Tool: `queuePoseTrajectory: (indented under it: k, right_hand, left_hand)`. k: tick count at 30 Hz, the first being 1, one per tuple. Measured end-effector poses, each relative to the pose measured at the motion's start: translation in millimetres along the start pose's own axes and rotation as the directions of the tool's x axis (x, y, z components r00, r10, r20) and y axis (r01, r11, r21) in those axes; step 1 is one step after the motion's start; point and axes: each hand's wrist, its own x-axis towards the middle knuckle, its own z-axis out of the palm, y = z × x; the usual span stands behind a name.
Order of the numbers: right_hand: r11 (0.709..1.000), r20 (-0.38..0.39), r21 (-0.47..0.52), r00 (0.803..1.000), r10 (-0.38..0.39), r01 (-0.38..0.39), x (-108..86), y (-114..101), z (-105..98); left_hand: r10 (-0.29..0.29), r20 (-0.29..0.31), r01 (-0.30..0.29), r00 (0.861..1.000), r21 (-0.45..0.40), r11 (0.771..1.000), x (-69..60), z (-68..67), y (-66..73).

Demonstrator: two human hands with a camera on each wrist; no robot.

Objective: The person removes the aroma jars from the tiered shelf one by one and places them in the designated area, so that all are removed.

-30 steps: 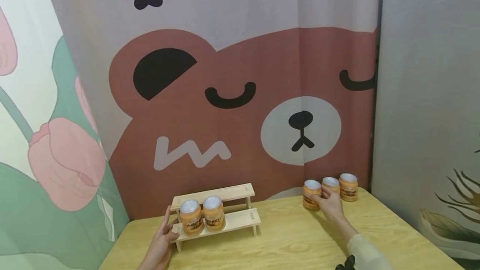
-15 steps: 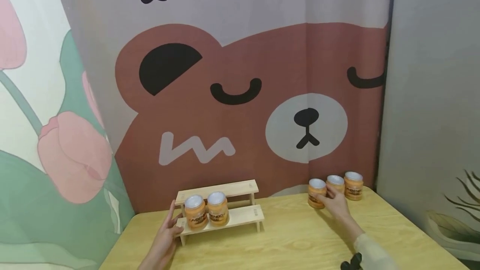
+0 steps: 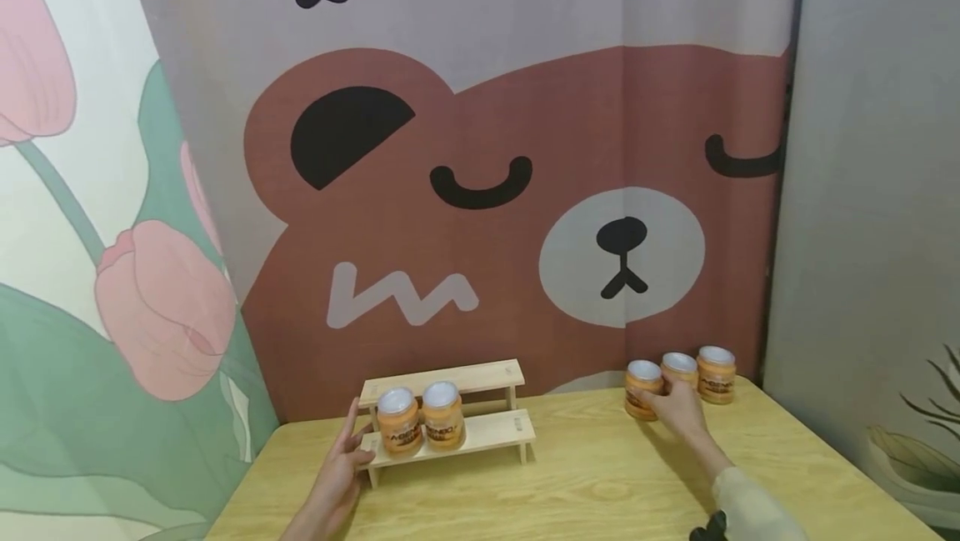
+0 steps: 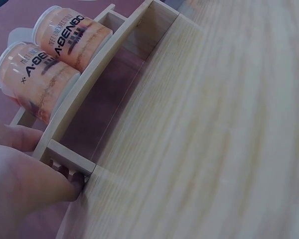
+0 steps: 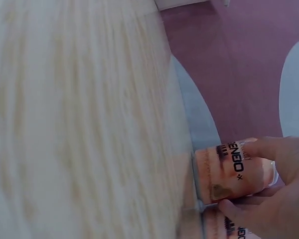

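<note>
Two orange jars with pale lids, a left jar [image 3: 401,426] and a right jar [image 3: 444,420], stand side by side on the lower step of a two-step wooden rack [image 3: 495,431]. My left hand [image 3: 337,474] holds the rack's left end; in the left wrist view its fingers [image 4: 65,186] curl by the end leg. Over at the table's back right, my right hand [image 3: 684,412] grips the leftmost jar [image 3: 642,381] of a row of three. The right wrist view shows fingers on either side of this gripped jar [image 5: 222,172], one reaching between it and its neighbour.
The middle jar [image 3: 681,364] and the far right jar [image 3: 717,383] stand close beside the gripped one. A wood-grain table [image 3: 577,483] lies under everything. Right behind it hangs a bear-print curtain [image 3: 510,291]; a grey curtain [image 3: 862,191] hangs at the right.
The head view has turned slightly left, so everything sits farther right in it. Both hands keep their places on the rack and the jar, and no jar has visibly moved.
</note>
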Motion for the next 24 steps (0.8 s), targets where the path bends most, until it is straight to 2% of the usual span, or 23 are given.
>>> queuePoseTrajectory:
  k: [5,11,18,21,24]
  right_hand:
    - [0.997,-0.014,-0.073,0.999,-0.029,0.028,-0.2,-9,-3]
    - [0.993,-0.015,-0.101,0.998,-0.060,0.058,6.6,-22,-11]
    - [0.996,-0.027,-0.026,0.996,-0.085,0.084,4.9,-59,-13]
    - [0.991,-0.053,0.008,0.990,-0.132,0.132,1.3,-80,-8]
    - [0.982,-0.044,0.057,0.983,-0.176,0.179,-4.8,-97,0]
  left_hand:
    - [-0.005,-0.017,0.005,1.000,-0.009,1.000,-1.2,-2.0,-2.0]
    - [0.007,-0.017,-0.007,1.000,-0.022,1.000,-1.4,-0.3,-0.6]
    - [0.027,-0.022,-0.028,0.999,-0.034,0.999,-1.5,0.0,0.1]
    - [0.036,-0.010,-0.037,0.999,-0.056,0.998,-1.5,0.4,-0.9]
    - [0.032,-0.008,-0.032,0.999,-0.065,0.997,-2.2,0.9,-1.9]
